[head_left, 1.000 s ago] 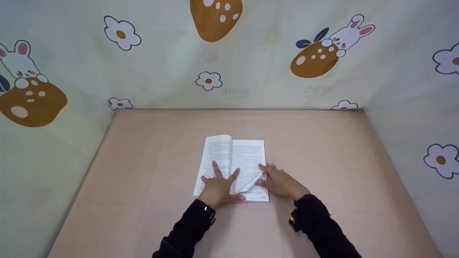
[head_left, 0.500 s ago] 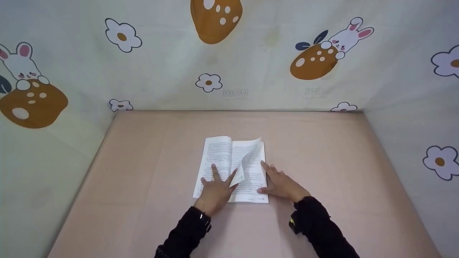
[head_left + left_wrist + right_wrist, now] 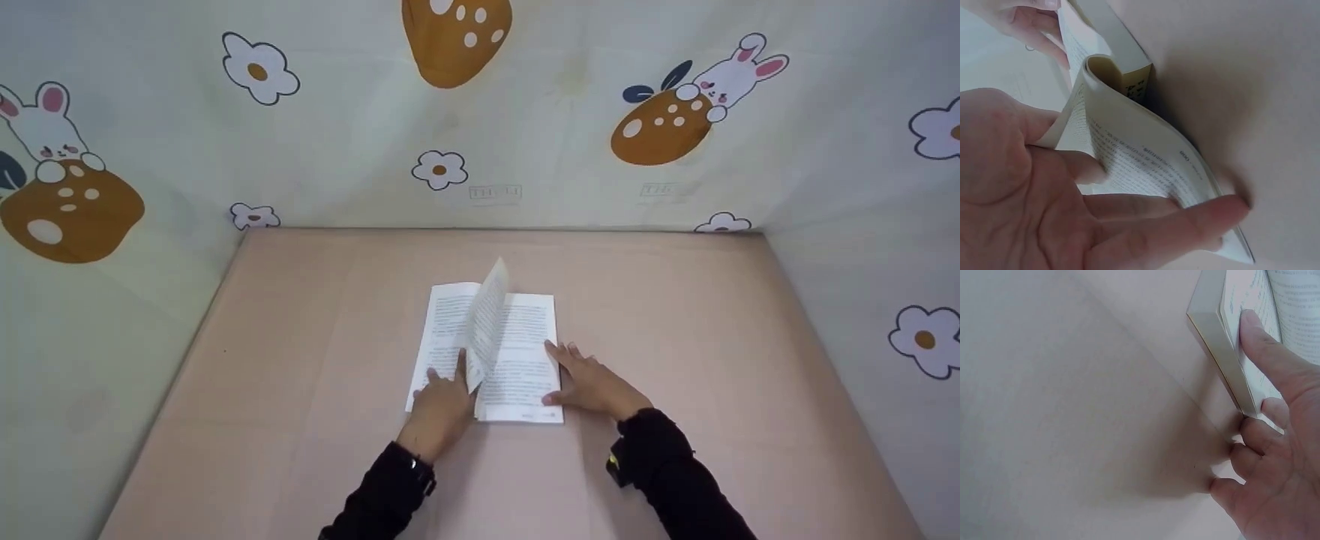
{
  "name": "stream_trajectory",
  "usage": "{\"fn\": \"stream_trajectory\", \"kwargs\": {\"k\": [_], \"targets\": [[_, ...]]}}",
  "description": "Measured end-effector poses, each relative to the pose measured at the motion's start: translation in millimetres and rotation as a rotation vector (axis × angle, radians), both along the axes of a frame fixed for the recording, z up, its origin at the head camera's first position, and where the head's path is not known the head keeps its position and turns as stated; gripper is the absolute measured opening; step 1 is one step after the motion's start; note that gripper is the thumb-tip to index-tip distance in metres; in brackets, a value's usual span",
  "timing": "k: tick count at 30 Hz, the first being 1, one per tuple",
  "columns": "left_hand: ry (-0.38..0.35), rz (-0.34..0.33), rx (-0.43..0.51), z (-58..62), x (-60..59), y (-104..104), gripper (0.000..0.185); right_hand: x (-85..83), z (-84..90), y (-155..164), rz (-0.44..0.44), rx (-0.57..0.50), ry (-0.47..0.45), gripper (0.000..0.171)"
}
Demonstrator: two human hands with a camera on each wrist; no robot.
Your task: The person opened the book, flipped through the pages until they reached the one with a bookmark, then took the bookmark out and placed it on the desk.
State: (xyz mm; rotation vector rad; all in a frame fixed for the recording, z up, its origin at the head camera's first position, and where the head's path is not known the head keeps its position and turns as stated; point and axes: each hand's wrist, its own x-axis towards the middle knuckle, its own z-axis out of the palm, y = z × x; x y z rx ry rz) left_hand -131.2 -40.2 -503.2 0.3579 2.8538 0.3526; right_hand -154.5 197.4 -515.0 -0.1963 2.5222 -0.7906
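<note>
A printed paperback book [image 3: 529,352] lies spread on the table, and one page [image 3: 486,322] stands up near its spine. My left hand [image 3: 436,412] lies over the lower left pages, holding the raised page's lower corner between thumb and index finger. In the left wrist view, the thumb passes behind that page while the other fingers extend across the left-hand pages [image 3: 1145,163]. On the book's right edge rests my right hand [image 3: 596,386]. Its thumb [image 3: 1269,349] presses the right-hand page, and several fingertips touch the table beside the book.
A pinkish-beige table surface [image 3: 322,322] surrounds the book. Behind it and along both sides hangs pale cloth [image 3: 337,150] printed with rabbits, flowers and brown fruit shapes.
The page has lifted from the right side, curled over and now stands near the spine. My left hand has shifted left and slightly down with it; the right hand has let the page go.
</note>
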Motion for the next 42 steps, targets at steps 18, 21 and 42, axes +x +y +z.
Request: {"fn": "stream_trajectory", "kwargs": {"k": [18,21,42], "targets": [[0.164,0.13,-0.108,0.1,-1.6,-3,0.033,-0.4,2.4,-1,0.004,-0.015,-0.001,0.09],[0.167,0.16,-0.094,-0.3,-2.0,-3,0.069,-0.7,2.6,-1,0.01,-0.01,-0.002,0.09],[0.198,-0.046,-0.208,-3.0,-14.3,-14,0.029,-1.9,0.1,0,0.014,-0.01,0.003,0.091]]}}
